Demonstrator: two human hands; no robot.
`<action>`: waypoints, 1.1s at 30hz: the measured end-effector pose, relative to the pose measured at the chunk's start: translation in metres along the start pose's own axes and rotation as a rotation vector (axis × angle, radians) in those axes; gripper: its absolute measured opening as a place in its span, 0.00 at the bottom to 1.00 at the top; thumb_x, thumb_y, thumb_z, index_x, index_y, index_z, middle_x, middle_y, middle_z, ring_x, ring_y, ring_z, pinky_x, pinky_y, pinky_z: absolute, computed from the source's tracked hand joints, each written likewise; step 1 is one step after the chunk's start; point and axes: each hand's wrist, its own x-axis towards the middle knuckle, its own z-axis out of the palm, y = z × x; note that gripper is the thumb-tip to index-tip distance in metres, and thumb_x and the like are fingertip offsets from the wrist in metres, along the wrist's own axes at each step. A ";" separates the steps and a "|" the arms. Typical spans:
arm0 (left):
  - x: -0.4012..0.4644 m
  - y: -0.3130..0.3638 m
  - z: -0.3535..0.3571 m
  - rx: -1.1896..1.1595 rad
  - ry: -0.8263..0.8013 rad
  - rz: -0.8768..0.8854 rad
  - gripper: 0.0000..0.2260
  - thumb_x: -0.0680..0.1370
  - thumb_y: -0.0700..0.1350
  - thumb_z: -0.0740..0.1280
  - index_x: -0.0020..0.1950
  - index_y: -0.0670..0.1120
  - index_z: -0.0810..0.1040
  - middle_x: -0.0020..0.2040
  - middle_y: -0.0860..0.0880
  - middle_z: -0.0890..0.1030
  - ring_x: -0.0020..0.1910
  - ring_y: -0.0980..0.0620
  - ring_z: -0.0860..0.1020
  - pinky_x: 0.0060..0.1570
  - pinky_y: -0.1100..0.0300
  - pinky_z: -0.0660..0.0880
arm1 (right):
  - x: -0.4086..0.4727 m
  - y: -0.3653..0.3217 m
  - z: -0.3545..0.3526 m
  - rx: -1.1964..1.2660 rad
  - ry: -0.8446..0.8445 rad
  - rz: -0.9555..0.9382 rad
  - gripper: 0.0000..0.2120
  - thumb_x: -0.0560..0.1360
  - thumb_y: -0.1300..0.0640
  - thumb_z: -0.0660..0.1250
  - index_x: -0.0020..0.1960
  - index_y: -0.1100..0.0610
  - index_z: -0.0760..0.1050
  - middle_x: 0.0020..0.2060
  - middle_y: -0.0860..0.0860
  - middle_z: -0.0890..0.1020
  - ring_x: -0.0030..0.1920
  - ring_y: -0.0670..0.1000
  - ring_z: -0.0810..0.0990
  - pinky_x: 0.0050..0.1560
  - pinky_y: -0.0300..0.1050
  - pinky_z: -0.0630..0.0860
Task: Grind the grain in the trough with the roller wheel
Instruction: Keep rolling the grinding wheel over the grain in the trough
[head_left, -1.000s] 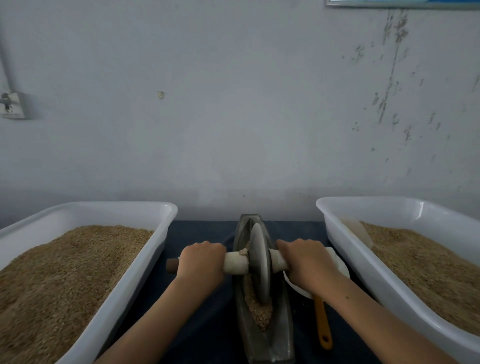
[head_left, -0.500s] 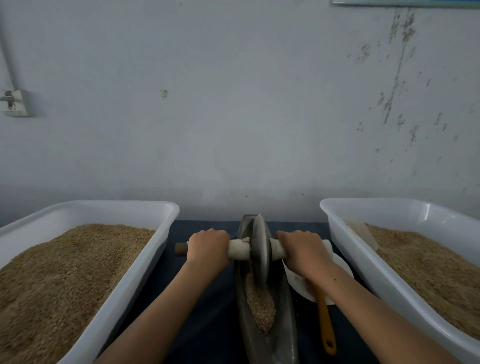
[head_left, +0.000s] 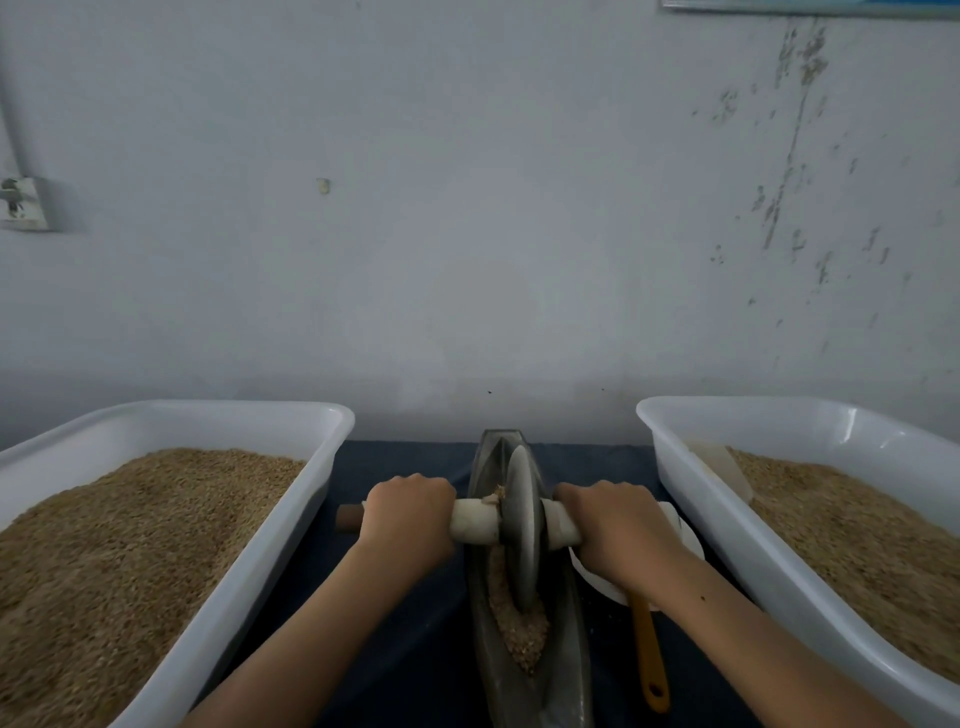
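My left hand (head_left: 408, 517) & right hand (head_left: 615, 530) closed round axle handle (head_left: 475, 519), either side of roller wheel (head_left: 521, 525). Wheel upright in trough (head_left: 571, 613), on grain (head_left: 522, 631). Keep even downward pressure, axle level; grain fineness prob. coarse, view dim.

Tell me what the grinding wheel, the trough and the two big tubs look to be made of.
Grey disc-shaped grinding wheel: dull grey metal, likely iron, matte. Long boat-shaped trough: same dark metal, faint sheen. White rectangular tubs: glossy moulded plastic, with rounded rims.
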 end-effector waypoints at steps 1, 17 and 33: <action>0.004 0.000 0.000 -0.013 -0.005 -0.011 0.12 0.75 0.47 0.66 0.58 0.49 0.75 0.51 0.50 0.79 0.49 0.51 0.77 0.44 0.59 0.69 | 0.006 0.000 -0.001 -0.013 -0.006 0.008 0.11 0.75 0.56 0.62 0.57 0.49 0.70 0.47 0.50 0.80 0.48 0.53 0.79 0.41 0.44 0.63; -0.015 0.001 -0.001 0.030 0.023 0.019 0.10 0.77 0.47 0.65 0.58 0.50 0.74 0.52 0.50 0.79 0.49 0.52 0.77 0.44 0.60 0.69 | -0.009 -0.001 0.001 0.026 0.033 -0.033 0.11 0.74 0.54 0.65 0.55 0.49 0.68 0.45 0.48 0.79 0.46 0.52 0.78 0.40 0.44 0.63; 0.009 0.004 -0.002 -0.025 0.013 -0.057 0.10 0.76 0.46 0.65 0.57 0.48 0.75 0.51 0.49 0.79 0.50 0.50 0.77 0.45 0.58 0.69 | 0.021 0.001 -0.002 -0.045 -0.033 0.026 0.08 0.75 0.58 0.62 0.53 0.50 0.69 0.49 0.52 0.80 0.50 0.57 0.79 0.42 0.46 0.64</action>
